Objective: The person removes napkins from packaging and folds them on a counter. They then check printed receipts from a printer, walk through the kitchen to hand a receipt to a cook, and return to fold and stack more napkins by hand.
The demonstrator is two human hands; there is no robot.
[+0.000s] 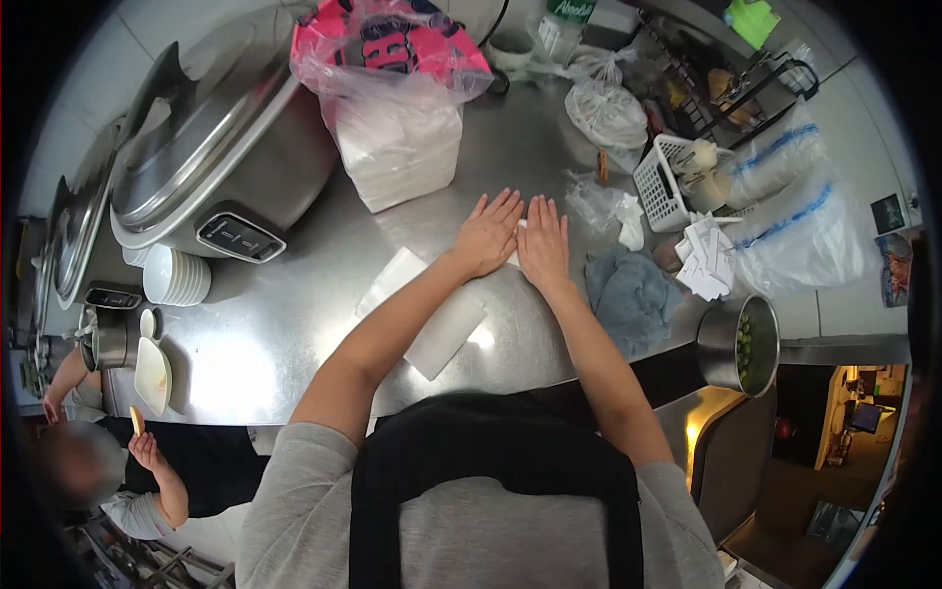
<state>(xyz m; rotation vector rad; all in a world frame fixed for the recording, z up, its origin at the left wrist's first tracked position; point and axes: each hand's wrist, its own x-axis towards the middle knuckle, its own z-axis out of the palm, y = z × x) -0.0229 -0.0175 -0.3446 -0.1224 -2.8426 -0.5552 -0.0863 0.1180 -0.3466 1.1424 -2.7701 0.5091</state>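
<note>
Both hands lie flat, side by side, on the steel counter (530,363). My left hand (488,236) has its fingers stretched out, and my right hand (544,241) does too. Something small and white (517,245) shows between and partly under them; most of it is hidden. White paper napkins (444,337) lie beneath and beside my left forearm. Beyond my left hand stands a stack of white napkins (400,152) in a pink and clear plastic bag (392,44). A crumpled grey-blue cloth (631,297) is to the right of my right hand.
Large steel cookers (221,147) and stacked white bowls (179,276) stand left. At right are a white basket (659,187), plastic bags (805,231) and a steel pot (724,344) with green items. Another person (211,466) holds a piece of food at lower left.
</note>
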